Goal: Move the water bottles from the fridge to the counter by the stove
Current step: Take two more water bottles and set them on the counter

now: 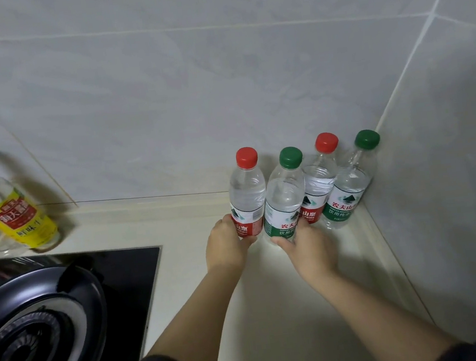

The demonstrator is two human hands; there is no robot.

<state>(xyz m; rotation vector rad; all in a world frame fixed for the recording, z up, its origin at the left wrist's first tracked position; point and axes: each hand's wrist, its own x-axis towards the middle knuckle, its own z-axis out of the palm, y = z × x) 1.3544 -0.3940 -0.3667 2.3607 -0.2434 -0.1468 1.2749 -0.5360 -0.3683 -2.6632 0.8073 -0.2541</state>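
Several clear water bottles stand upright in a row on the cream counter (183,228), close to the tiled corner. My left hand (225,248) grips the base of the leftmost, red-capped bottle (246,189). My right hand (305,247) grips the base of the green-capped bottle (284,195) next to it. Behind and to the right stand another red-capped bottle (318,177) and a second green-capped bottle (351,180), which nearly touches the side wall.
A black glass gas stove (128,270) with a round burner (35,337) fills the lower left. A glass condiment bottle with a yellow label (17,219) stands behind the stove by the back wall. Tiled walls close the counter at the back and right.
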